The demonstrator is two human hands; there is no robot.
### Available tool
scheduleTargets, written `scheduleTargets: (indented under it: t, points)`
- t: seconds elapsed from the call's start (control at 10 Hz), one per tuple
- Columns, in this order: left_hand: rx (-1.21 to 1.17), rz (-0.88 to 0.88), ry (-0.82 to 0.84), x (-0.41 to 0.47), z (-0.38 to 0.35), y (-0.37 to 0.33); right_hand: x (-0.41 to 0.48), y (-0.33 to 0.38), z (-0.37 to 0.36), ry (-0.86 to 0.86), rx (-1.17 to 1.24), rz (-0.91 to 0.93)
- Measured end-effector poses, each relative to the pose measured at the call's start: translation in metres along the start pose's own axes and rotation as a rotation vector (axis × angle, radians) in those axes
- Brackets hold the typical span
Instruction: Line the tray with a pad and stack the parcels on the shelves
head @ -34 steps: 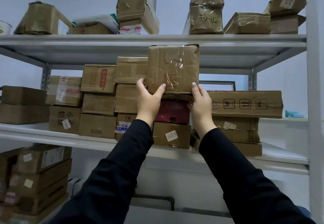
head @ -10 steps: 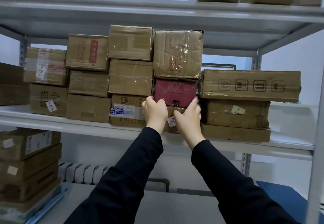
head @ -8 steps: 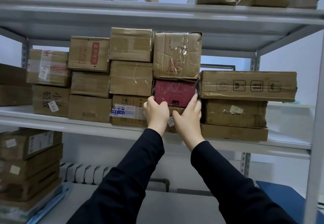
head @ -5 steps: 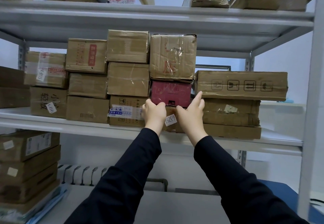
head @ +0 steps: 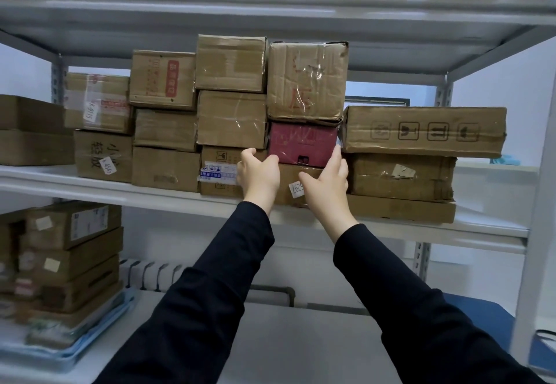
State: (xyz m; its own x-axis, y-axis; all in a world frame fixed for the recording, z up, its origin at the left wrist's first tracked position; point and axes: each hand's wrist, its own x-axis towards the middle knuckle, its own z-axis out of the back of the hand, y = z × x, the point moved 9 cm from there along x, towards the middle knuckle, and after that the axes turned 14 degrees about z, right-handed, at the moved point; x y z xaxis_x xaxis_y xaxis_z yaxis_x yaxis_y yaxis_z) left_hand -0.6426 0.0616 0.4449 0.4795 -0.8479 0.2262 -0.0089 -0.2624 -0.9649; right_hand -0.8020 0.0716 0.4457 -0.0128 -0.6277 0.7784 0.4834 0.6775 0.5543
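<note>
The metal shelving (head: 270, 13) is filling most of the view, and its middle shelf (head: 481, 227) is carrying the stacked parcels. Low on the left, a tray (head: 45, 364) is sitting on the grey surface (head: 301, 338) with a blue pad (head: 126, 305) showing under more boxes, so the lining looks done and the stacking is the step in hand.

In the centre column, a large taped parcel (head: 307, 80) is resting on a red parcel (head: 302, 144), which is lying on a labelled parcel (head: 288, 179). A long parcel (head: 424, 131) is standing just beside the red one on the right.

Both hands are working at the red parcel. The left hand (head: 258, 173) is curling its fingers (head: 249, 155) at the lower left corner with the thumb on the front, apparently pinching that edge. The right hand (head: 326, 179) is lying nearly flat, fingers (head: 337, 158) straight up along the right edge and pressing, holding nothing.

This looks like squaring the column. Doing it well probably means pushing both sides evenly and gently, so the red parcel is sliding straight back flush with its neighbours. A one-sided shove risks twisting it and tipping the heavy-looking taped parcel above, whose front is already overhanging slightly.
</note>
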Motion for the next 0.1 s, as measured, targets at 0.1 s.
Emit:
scheduleTargets:
  t: [0.1]
  points:
    - [-0.018, -0.015, -0.043, -0.0043, 0.0138, -0.0036, -0.0012, 0.0073, 0.0001, 0.003, -0.028, 0.019]
